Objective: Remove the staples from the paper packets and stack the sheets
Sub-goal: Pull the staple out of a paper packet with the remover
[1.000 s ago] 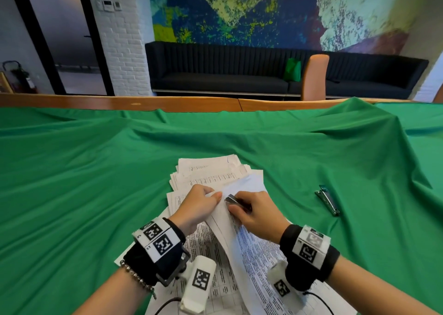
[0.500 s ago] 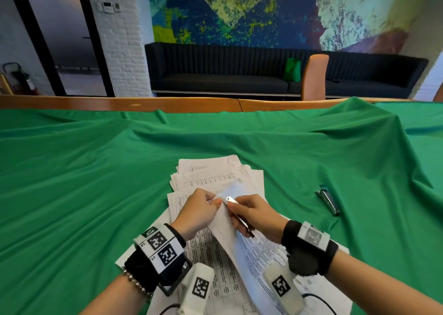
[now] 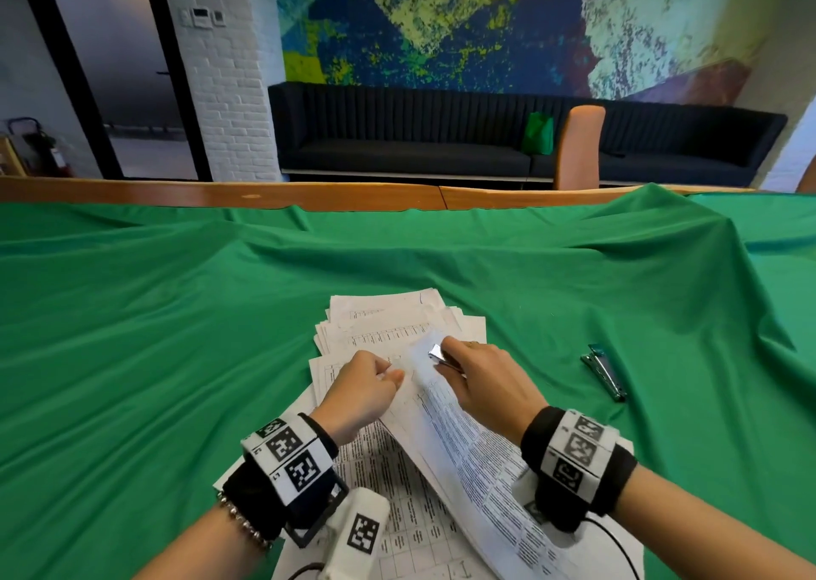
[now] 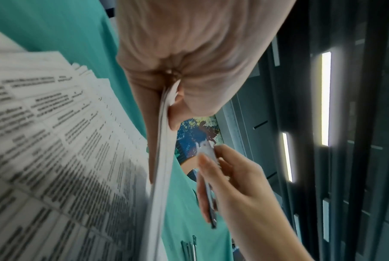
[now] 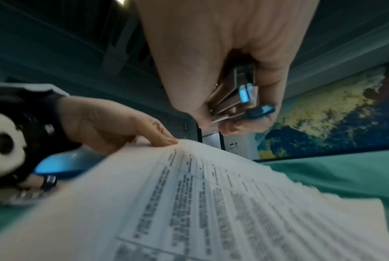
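Observation:
A printed paper packet (image 3: 459,438) is lifted off the green cloth, its upper corner pinched by my left hand (image 3: 388,376) between thumb and curled fingers. The left wrist view shows the packet (image 4: 164,141) edge-on in that pinch. My right hand (image 3: 446,361) grips a small metal stapler-style tool (image 3: 437,353), its silver tip just right of the pinched corner and apart from the paper. In the right wrist view the tool (image 5: 238,98) sits in my curled fingers above the packet (image 5: 189,203). A loose stack of sheets (image 3: 388,319) lies behind both hands.
A second metal stapler (image 3: 602,372) lies on the green cloth (image 3: 154,336) to the right. More printed sheets (image 3: 397,531) lie under my wrists. A wooden table edge (image 3: 353,195) runs across the far side; cloth folds rise at the far right.
My right hand has drawn the tool up and to the right, off the packet's corner. My left hand has kept its pinch and lowered slightly.

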The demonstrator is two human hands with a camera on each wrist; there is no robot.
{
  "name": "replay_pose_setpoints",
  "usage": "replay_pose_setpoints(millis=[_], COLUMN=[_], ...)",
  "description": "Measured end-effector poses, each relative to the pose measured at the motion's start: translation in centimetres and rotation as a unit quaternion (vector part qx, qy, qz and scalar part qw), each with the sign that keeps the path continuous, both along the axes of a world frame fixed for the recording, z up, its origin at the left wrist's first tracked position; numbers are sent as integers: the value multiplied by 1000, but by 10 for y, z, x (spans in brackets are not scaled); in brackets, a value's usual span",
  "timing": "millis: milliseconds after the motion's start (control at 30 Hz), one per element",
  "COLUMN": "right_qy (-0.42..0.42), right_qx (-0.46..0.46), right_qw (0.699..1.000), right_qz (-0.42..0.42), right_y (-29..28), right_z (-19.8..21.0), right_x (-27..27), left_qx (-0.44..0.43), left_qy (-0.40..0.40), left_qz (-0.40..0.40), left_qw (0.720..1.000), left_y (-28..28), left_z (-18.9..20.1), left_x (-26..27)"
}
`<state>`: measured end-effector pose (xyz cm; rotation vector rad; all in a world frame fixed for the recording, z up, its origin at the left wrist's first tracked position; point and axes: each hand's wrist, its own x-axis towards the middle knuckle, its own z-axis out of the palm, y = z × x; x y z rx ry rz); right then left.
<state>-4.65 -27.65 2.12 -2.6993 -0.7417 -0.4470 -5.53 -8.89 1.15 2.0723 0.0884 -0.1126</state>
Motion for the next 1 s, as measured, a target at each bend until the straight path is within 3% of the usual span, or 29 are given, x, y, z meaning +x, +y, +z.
replay_pose_setpoints(millis=[133,233,400,467,567,633,1000], right_qy=[70,209,264,309,426,476,593], right_qx=[95,231,261,319,418,443,430], right_qw=[993,950,929,896,801,757,675], right_qz=[-14,-23,10,-3,-52,-70,-91], right_y=[-10,-10,-5,-3,-1,-1,2], right_z=[2,4,3,2,6,10,13], right_x=[-3,-4,-5,-2,0,2,12], left_qx=[15,25,56,67,112,143,168], left_qy=[-8,-17,-39,-43,-66,-99,-156], left_qz=[-36,-41,-54,-58,-77,-88,-86], left_qw=[999,999,996,995,989,981,970], left_y=[-1,-4,-6,-6,-6,-9,-15], left_z=[7,13,20,21,24,28,25], left_x=[-1,-2,-7,-9,-13,-17,-19])
